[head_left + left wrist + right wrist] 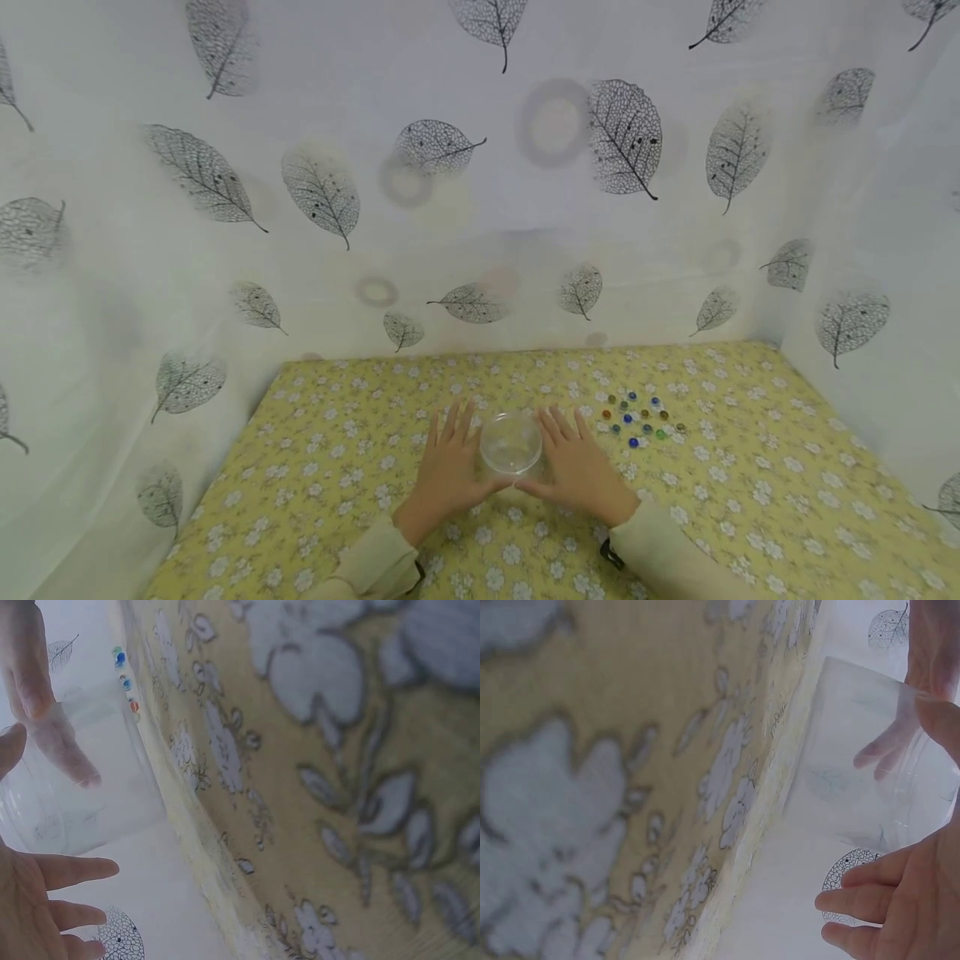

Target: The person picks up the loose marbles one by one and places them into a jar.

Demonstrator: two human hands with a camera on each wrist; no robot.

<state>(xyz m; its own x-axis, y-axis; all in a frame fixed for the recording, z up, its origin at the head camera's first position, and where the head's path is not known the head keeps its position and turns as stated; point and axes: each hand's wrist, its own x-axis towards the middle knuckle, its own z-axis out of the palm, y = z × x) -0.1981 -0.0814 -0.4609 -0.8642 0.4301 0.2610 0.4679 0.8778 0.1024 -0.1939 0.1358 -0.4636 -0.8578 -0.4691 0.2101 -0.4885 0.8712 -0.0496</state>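
Note:
A clear, round jar [511, 444] stands upright on the yellow flowered tablecloth, see-through from the side in the left wrist view [97, 772] and the right wrist view. My left hand [450, 467] is at its left side, fingers straight and spread, pointing away from me. On the other side my right hand [576, 467] mirrors it with straight fingers. Both thumbs meet or nearly meet at the jar's near side. Through the jar's wall in the right wrist view [855, 750], fingers of the left hand show.
Several coloured glass marbles [633, 419] lie loosely grouped on the tablecloth [337, 467] to the right of the jar. A pale curtain [517, 242] printed with dark leaves hangs behind and along both sides of the table.

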